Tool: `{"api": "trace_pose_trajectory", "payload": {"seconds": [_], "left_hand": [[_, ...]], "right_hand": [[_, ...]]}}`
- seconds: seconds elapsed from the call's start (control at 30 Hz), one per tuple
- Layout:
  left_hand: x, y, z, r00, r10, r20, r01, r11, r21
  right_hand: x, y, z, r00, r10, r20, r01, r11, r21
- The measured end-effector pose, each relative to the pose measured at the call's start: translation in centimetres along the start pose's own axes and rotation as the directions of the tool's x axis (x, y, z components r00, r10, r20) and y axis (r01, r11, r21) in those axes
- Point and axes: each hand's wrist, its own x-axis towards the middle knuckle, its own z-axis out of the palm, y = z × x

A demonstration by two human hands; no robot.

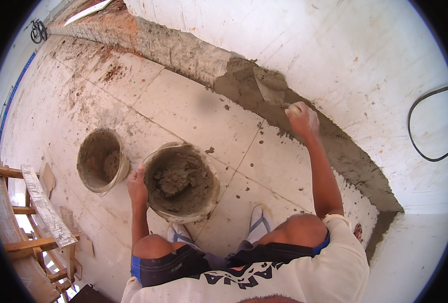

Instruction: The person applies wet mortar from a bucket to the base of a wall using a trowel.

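Note:
My right hand [303,120] is closed around the handle of a trowel. The trowel's blade [270,86] lies against wet grey mortar [241,83] along the foot of the white wall. Near my knees stands a mortar bucket [211,194], with a heap of grey mortar [173,177] inside. My left hand [137,186] is at this bucket's left rim, its fingers curled and partly hidden; it appears to grip the rim. Just left of that hand is a second bucket [84,174], smeared inside, with a little material at its bottom.
Mortar crumbs lie on the pale tiled floor [183,111]. A wooden frame with rungs [29,247] stands at the left. A black cable [411,118] loops on the wall [355,40] at the right. A bicycle [38,32] is far off at the upper left.

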Motion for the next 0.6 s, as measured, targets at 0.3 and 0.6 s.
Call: {"api": "trace_pose_trajectory", "payload": {"seconds": [0.3,0.6], "left_hand": [[0.3,0.3,-0.1,1.000,-0.022,-0.005,0.022,1.000,0.011],[0.8,-0.8,-0.5,0.999,0.012,-0.034,-0.011,0.999,0.031]], "right_hand": [[-4.1,-5.3,-5.5,0.916,-0.387,0.107,0.394,0.918,-0.048],[3.9,-12.5,-5.0,0.410,-0.491,0.769,0.138,0.867,0.480]]}}
